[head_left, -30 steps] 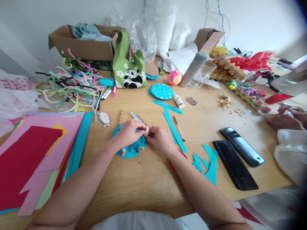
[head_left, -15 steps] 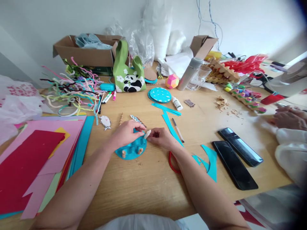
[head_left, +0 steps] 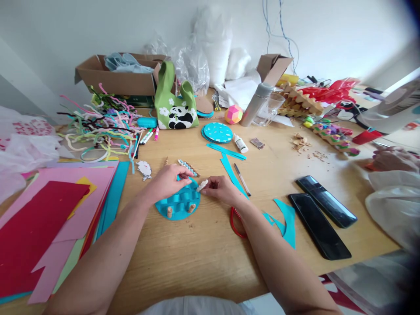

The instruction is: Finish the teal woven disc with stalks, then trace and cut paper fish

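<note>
A round turquoise paper disc (head_left: 179, 203) lies on the wooden table (head_left: 203, 249), with folded ridges and two small wooden pegs at its near edge. My left hand (head_left: 168, 181) rests on the disc's far left side, fingers pressing it down. My right hand (head_left: 220, 189) is just right of the disc and pinches a small white piece (head_left: 201, 185) at its fingertips. The piece hangs over the disc's right rim. A short beaded strip (head_left: 187, 166) lies just beyond my left hand.
Stacked coloured paper sheets (head_left: 49, 214) fill the left. Pipe cleaners (head_left: 101, 122), a panda bag (head_left: 175, 111), a cardboard box (head_left: 118, 76) and another turquoise disc (head_left: 217, 132) stand behind. Red scissors (head_left: 234, 223), turquoise scraps (head_left: 282, 218) and two black phones (head_left: 320, 212) lie right. Another person's hands (head_left: 390, 159) are at far right.
My hands have drawn slightly apart; the right one has lifted the white piece clear of the left. The view has tilted up a little.
</note>
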Demonstrator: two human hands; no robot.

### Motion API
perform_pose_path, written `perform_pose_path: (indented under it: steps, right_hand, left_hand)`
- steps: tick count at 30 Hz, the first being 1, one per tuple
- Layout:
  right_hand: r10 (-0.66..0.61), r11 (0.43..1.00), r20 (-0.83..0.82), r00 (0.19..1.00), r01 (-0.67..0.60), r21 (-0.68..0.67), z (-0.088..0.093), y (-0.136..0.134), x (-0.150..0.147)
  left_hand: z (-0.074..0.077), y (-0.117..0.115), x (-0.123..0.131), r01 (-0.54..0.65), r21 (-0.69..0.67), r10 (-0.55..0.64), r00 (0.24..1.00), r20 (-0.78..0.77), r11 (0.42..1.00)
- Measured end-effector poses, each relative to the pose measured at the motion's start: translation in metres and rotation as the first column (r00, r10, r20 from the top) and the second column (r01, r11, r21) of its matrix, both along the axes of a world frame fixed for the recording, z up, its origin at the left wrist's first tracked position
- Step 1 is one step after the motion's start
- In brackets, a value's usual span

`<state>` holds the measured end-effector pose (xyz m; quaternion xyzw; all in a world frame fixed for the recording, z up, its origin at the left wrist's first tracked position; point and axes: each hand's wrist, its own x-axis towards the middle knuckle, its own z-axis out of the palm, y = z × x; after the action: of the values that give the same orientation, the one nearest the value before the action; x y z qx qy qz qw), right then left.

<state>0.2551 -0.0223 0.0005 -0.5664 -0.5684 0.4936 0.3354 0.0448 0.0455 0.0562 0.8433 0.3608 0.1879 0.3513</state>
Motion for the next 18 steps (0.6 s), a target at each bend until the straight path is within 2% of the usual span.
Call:
perform_pose_path:
  steps: [4, 9, 11, 18]
  right_hand:
    - [-0.011, 1.0, -0.011, 1.0, 0.012, 0.008, 0.002, 0.0, -0.001]
    - [-0.054, 0.996, 0.008, 0.999, 0.053, 0.07, 0.006, -0.001, -0.004]
    - [-0.069, 0.992, 0.022, 0.997, 0.066, 0.104, 0.005, -0.002, -0.005]
    - [-0.058, 0.977, 0.123, 0.991, 0.031, 0.212, -0.005, -0.003, -0.011]
  left_hand:
    - [-0.006, 0.0, 0.001, 0.009, 0.007, -0.009, 0.997, -0.082, 1.0]
    - [-0.016, -0.005, 0.008, 0.037, 0.124, -0.018, 0.988, -0.151, 0.992]
    - [-0.017, -0.008, 0.012, 0.036, 0.142, -0.019, 0.992, -0.121, 0.989]
    - [-0.011, -0.017, 0.022, 0.056, 0.077, -0.064, 0.991, 0.116, 0.995]
